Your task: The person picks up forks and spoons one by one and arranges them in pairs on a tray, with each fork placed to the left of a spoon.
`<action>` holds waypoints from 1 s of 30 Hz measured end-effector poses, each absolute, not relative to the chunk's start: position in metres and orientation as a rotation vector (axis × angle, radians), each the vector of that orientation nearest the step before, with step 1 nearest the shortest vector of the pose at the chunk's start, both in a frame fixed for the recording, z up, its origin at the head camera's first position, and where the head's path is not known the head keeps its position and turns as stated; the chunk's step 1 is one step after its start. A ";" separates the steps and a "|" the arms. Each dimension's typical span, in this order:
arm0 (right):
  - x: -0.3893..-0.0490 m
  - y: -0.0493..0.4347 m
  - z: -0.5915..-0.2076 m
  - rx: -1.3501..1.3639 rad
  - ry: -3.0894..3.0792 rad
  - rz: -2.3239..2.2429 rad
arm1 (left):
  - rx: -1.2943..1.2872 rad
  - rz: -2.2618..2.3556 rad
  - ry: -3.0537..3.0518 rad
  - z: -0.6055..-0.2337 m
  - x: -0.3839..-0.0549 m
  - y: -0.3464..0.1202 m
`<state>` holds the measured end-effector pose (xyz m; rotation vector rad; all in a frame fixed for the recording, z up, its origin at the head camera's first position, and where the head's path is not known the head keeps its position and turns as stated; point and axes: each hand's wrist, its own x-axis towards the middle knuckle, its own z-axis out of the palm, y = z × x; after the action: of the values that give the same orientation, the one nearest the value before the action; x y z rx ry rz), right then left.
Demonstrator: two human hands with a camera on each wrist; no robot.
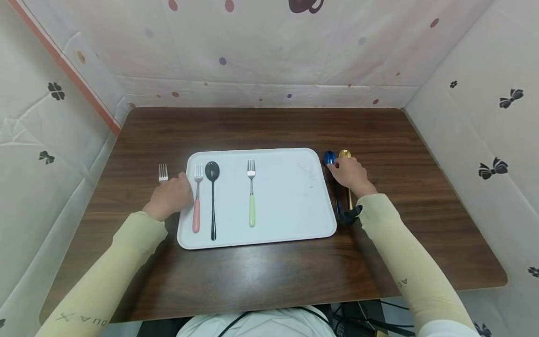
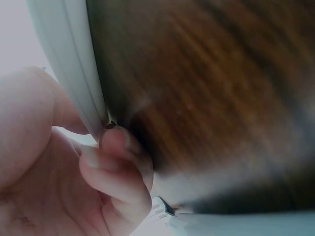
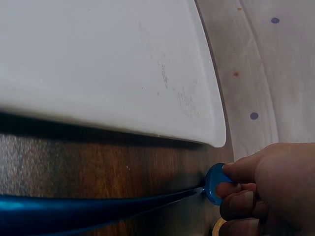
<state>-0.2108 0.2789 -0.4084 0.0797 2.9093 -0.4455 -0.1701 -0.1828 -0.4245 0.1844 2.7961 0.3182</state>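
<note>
Head view: left hand (image 1: 170, 195) is pinching a white rectangular plastic tray (image 1: 290, 201) by its left rim — probably steadying it — while right hand (image 1: 350, 175) is grasping a blue metal spoon (image 1: 329, 157).

Dk brown wood-grain table (image 1: 252, 276) w/ a white tray (image 1: 290, 196) lying approx. mid-table. Fork (image 1: 163, 172) sits at tray's 9-10 o'clock, just beside it; gold spoon (image 1: 345, 153) at 2 o'clock, handle twd 6. Blue spoon (image 1: 329, 157) is btwn gold spoon & tray; can't tell if touching table.
</note>
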 end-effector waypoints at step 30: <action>-0.198 0.309 -0.403 0.177 2.860 -0.365 | 0.186 0.311 2.783 -0.421 -0.168 -0.183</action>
<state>-0.1985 0.3089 -0.4035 0.1770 2.8601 -0.3649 -0.1680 -0.1829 -0.4206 0.1865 2.7829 0.3110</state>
